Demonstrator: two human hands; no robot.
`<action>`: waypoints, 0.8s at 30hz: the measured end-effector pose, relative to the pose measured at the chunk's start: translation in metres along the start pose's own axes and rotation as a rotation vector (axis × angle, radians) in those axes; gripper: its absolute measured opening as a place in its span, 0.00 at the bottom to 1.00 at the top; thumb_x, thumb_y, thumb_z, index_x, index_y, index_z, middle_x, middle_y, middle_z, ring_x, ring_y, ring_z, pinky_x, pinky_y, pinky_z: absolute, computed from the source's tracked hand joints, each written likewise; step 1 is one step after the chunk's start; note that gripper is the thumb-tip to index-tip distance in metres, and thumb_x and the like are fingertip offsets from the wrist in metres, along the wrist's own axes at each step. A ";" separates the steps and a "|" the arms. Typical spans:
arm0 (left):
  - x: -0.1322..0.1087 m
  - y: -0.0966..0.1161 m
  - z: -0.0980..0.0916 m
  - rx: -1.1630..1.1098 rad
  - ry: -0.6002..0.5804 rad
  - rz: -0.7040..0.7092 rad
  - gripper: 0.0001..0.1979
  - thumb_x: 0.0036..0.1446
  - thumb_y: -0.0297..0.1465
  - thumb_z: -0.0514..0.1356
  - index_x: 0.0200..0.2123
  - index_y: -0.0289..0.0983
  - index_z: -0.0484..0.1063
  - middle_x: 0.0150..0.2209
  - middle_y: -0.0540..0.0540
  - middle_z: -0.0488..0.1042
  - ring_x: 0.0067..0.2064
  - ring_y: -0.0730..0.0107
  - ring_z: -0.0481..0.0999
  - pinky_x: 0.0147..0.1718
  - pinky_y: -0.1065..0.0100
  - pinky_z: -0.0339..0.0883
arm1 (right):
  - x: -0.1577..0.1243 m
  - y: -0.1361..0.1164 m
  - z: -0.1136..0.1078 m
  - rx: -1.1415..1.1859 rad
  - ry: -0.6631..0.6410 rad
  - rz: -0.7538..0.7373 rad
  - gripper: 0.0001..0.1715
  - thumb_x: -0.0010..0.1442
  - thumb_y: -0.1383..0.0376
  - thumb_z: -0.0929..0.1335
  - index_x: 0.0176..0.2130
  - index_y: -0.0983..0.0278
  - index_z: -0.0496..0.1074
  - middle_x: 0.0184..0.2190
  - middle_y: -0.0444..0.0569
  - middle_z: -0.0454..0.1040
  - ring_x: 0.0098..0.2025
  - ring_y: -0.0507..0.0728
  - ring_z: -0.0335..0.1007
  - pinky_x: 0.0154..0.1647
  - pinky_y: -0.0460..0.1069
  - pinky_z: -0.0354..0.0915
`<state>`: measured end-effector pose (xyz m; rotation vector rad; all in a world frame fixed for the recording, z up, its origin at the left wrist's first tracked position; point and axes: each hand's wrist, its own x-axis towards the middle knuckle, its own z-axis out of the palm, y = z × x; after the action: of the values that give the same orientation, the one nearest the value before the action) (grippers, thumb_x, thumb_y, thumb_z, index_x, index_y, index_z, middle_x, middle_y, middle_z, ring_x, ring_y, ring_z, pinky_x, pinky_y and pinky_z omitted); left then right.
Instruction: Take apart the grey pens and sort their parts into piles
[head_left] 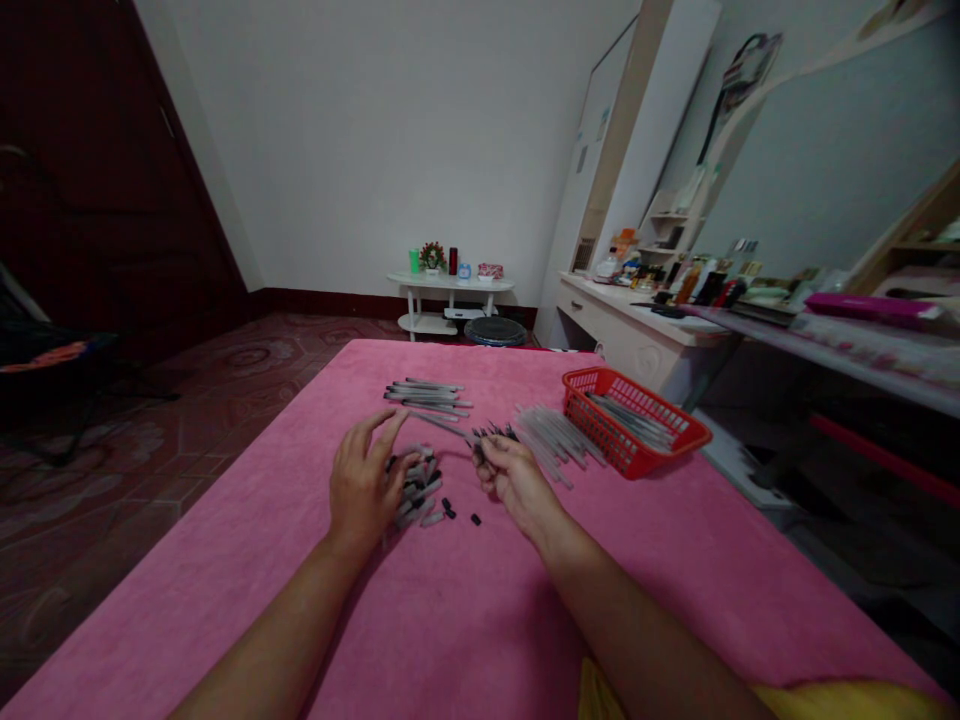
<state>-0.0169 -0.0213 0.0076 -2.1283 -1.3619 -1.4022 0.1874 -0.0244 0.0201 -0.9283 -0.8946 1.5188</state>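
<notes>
On a pink cloth-covered table point(450, 620) my left hand point(364, 485) hovers with fingers spread over a small heap of grey pen caps point(418, 490), fingertips touching it. My right hand point(510, 470) is closed round a bundle of thin dark-tipped pen parts point(491, 433). Two small black bits point(448, 507) lie loose between the hands. A row of grey pens point(427, 397) lies farther back. A fan of clear pen tubes point(551, 435) lies just right of my right hand.
A red plastic basket point(634, 420) holding more pens sits at the table's right side. Beyond it stands a dressing desk point(637, 320) crowded with bottles. A small white side table point(450, 290) stands by the far wall; a dark door point(97, 180) is at left.
</notes>
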 end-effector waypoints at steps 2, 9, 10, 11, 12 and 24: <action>0.001 0.001 0.000 -0.026 0.058 -0.052 0.31 0.56 0.31 0.60 0.62 0.40 0.56 0.56 0.38 0.65 0.57 0.54 0.64 0.54 0.53 0.60 | -0.001 -0.005 0.000 0.210 -0.039 0.098 0.12 0.46 0.62 0.73 0.29 0.67 0.69 0.23 0.44 0.70 0.19 0.45 0.56 0.16 0.40 0.50; 0.001 0.009 -0.003 -0.015 0.122 0.100 0.33 0.54 0.28 0.61 0.62 0.45 0.55 0.63 0.37 0.55 0.62 0.51 0.58 0.57 0.49 0.56 | -0.008 0.003 0.007 0.001 -0.086 0.134 0.16 0.46 0.58 0.72 0.27 0.68 0.69 0.19 0.42 0.66 0.16 0.44 0.50 0.14 0.41 0.40; 0.001 0.011 -0.004 0.022 0.096 0.142 0.30 0.55 0.27 0.61 0.60 0.47 0.59 0.64 0.39 0.55 0.63 0.50 0.57 0.57 0.47 0.54 | -0.008 0.004 0.008 -0.070 -0.076 0.124 0.17 0.47 0.57 0.72 0.27 0.68 0.69 0.18 0.41 0.64 0.15 0.43 0.48 0.14 0.42 0.38; 0.001 0.012 -0.005 0.057 0.055 0.173 0.26 0.55 0.27 0.60 0.57 0.49 0.64 0.64 0.41 0.56 0.63 0.50 0.56 0.58 0.45 0.51 | -0.009 0.005 0.008 -0.127 -0.069 0.121 0.17 0.47 0.56 0.72 0.27 0.68 0.69 0.17 0.39 0.63 0.14 0.43 0.46 0.13 0.42 0.37; 0.001 0.012 -0.006 0.083 0.005 0.191 0.23 0.55 0.26 0.60 0.54 0.49 0.68 0.62 0.42 0.60 0.63 0.50 0.57 0.59 0.43 0.49 | -0.009 0.005 0.008 -0.175 -0.069 0.124 0.18 0.48 0.55 0.71 0.27 0.68 0.68 0.16 0.38 0.62 0.13 0.43 0.45 0.13 0.42 0.36; -0.002 -0.010 -0.004 0.154 -0.190 0.091 0.16 0.55 0.23 0.55 0.44 0.42 0.74 0.41 0.48 0.79 0.50 0.56 0.69 0.58 0.44 0.49 | -0.005 -0.054 -0.042 -0.895 -0.277 0.135 0.10 0.55 0.66 0.63 0.24 0.67 0.66 0.15 0.45 0.71 0.13 0.50 0.64 0.14 0.42 0.56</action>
<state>-0.0272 -0.0195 0.0050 -2.2357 -1.3709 -1.0478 0.2478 -0.0204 0.0522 -1.4403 -1.8175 1.3652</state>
